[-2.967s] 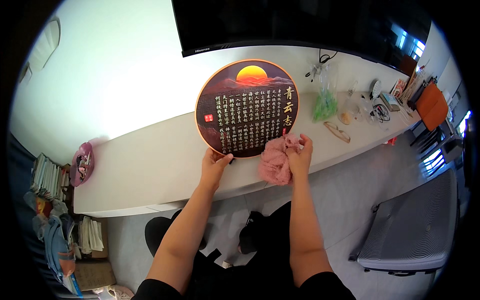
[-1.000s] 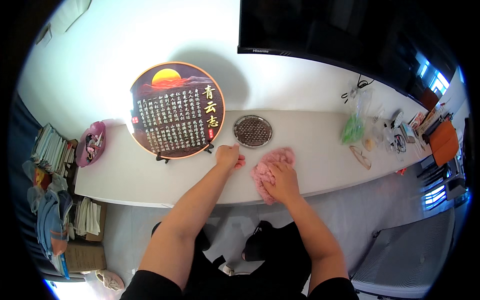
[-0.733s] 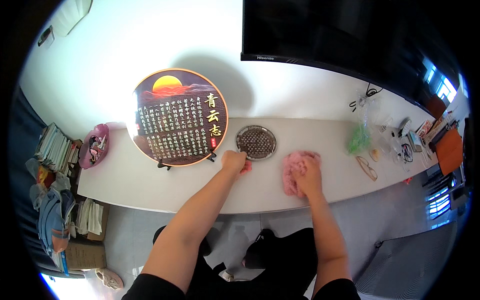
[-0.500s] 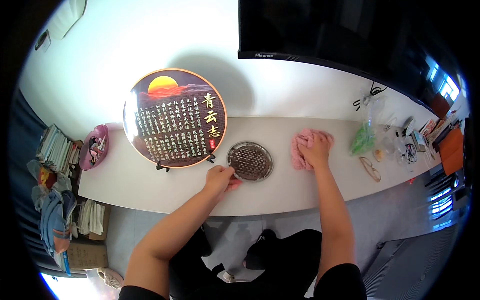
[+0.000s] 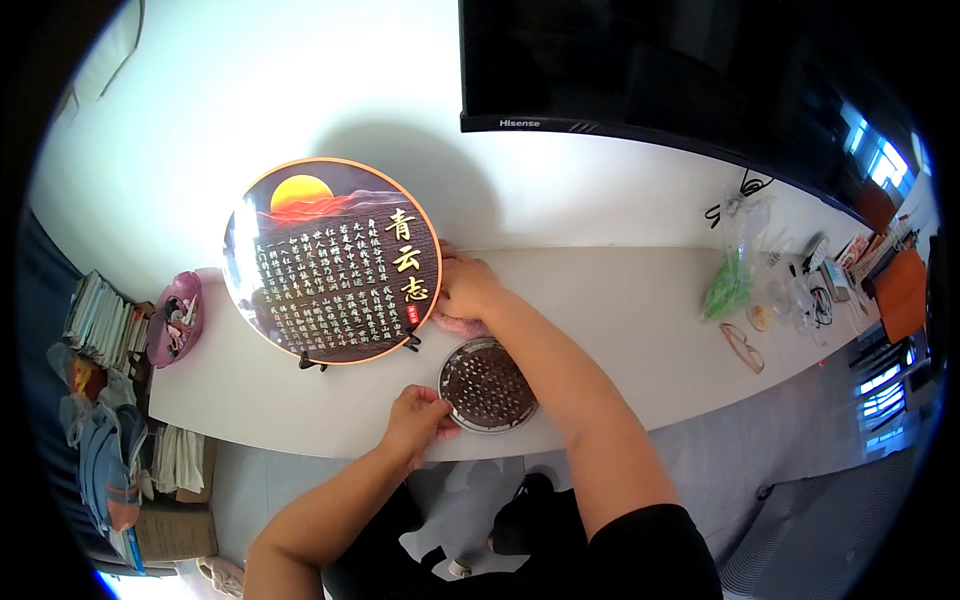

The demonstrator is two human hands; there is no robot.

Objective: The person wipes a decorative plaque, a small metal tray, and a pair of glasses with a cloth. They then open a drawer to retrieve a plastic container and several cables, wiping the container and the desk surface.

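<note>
While a pink bowl [image 5: 176,318] sits at the far left and a round decorative plate [image 5: 332,261] stands on its stand left of centre, the left hand [image 5: 418,421] pinches the rim of a round metal mesh tray [image 5: 488,385] at lower centre. Just above it, the right hand [image 5: 467,288] presses down, fingers closed, on a pink cloth [image 5: 458,322] beside the plate's right edge. A green bag [image 5: 727,286] lies at the right.

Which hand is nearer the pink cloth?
Right. The right hand presses on the pink cloth beside the decorative plate; the left hand is apart, at the round metal tray's rim.
</note>
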